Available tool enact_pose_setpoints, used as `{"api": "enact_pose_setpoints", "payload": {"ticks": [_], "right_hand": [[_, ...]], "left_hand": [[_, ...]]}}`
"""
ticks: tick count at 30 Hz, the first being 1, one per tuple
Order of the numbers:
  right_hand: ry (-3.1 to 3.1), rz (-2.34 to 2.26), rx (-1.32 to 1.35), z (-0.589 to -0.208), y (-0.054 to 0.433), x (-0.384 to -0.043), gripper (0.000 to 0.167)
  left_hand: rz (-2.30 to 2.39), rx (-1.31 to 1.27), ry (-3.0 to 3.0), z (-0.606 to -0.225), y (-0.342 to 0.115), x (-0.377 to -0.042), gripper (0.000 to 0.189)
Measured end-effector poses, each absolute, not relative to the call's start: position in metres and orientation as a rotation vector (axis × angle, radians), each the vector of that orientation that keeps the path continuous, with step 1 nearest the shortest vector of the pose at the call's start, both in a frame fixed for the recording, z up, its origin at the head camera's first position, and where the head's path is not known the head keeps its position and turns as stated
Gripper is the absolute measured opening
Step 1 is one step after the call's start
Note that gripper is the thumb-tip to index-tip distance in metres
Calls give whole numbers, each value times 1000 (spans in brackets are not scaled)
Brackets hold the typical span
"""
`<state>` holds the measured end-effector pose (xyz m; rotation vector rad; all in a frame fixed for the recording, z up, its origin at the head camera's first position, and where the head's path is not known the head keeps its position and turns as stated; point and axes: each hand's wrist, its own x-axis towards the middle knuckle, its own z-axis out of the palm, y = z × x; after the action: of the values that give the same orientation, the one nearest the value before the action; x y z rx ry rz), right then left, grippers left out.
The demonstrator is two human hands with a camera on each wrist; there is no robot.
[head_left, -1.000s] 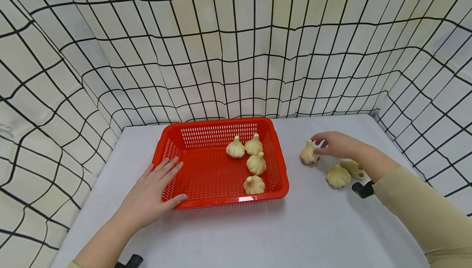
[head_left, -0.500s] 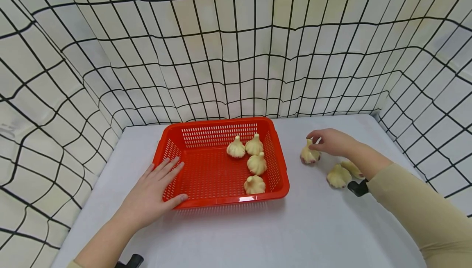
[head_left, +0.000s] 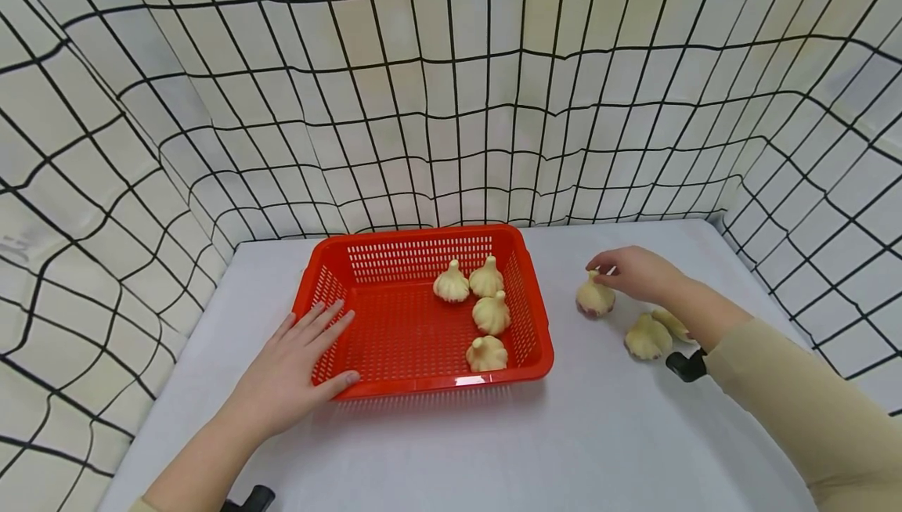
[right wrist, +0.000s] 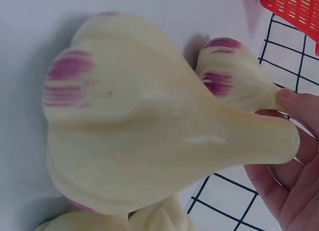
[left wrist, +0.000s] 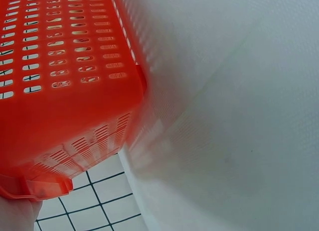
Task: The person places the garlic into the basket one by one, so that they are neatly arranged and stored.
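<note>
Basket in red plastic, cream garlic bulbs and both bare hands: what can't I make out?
Head view: the rear cream, rounded garlic bulb, partly hidden by the right forearm.
Left wrist view: most of the bare left hand and part of the red, perforated plastic basket, cut off by picture edges.
Right wrist view: some fingers of the bare right hand, behind the large purple-marked bulb's stem.

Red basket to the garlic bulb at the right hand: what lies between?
In the head view, only bare white tabletop lies between the red basket and the garlic bulb pinched by the right hand.
</note>
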<state>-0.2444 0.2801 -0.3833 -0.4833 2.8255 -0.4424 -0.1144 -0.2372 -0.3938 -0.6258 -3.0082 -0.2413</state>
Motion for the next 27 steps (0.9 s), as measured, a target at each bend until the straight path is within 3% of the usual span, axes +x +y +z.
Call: {"api": "enact_pose_setpoints", "payload": {"ticks": [13,27], "right_hand": [[2903,-524,-513,-370,284,-233,30],[2976,-592,-381,-321,274,-238,36]], "left_hand": [[-208,-645,-3006,-393,-238,-114,85],[-216,-638,-3011,-392,-238,-113,85]]}}
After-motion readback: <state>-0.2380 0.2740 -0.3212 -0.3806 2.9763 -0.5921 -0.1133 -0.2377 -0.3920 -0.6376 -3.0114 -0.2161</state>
